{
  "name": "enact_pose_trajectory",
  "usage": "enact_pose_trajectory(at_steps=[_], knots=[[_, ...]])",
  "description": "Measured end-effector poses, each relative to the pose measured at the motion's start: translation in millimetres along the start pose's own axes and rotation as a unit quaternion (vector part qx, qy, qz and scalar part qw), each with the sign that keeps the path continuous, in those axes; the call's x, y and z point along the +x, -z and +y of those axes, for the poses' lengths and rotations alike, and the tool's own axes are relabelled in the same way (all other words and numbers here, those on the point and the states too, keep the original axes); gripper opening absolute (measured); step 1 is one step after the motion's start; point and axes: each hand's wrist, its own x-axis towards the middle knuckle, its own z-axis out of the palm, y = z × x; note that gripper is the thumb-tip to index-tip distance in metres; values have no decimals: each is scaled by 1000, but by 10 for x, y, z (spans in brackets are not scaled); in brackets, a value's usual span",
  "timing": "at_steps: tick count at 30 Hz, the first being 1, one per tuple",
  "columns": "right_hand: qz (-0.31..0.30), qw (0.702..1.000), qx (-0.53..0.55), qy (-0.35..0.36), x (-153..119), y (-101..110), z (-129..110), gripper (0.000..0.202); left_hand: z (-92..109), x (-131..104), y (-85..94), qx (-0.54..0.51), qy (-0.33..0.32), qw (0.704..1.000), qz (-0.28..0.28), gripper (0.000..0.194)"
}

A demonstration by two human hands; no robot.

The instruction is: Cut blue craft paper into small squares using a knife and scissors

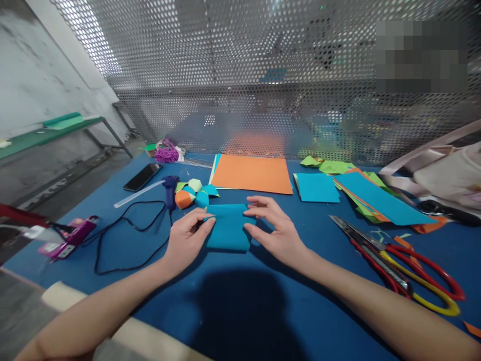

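Note:
A blue sheet of paper (229, 231), with a fold line across its upper part, lies in front of me on the blue table. My left hand (190, 235) pinches its left edge between thumb and forefinger. At the right edge, my right hand (276, 228) has its fingers apart, the fingertips at or just over the paper. Behind the sheet sit small folded paper pieces (193, 193) in orange, blue and pale green. An orange sheet (253, 173) tops a paper stack farther back, and a blue square stack (316, 187) lies to its right.
Scissors (406, 271) and a box cutter (379, 260) lie at the right, near blue strips (383, 196). On the left are a glue gun (170, 193), its looping cord, a phone (143, 177) and a purple power strip (69, 238). A perforated metal screen (244, 90) stands behind.

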Motion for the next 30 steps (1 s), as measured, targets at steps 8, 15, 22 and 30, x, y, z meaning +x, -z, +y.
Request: enact_pose_trajectory(at_steps=[8,15,22,30], knots=[[-6,998,4,-64,18,2,-34,12,15,-22,-27,-27,21,999,-2,12],[6,997,-3,-81,9,-9,-61,15,-29,-74,-50,-104,128,986,-36,23],[1,999,-21,-47,-4,-10,-48,15,-178,-119,-13,-128,112,985,-16,31],[8,999,-25,-26,-11,-13,-64,14,-111,-54,-12,-105,87,991,-4,17]])
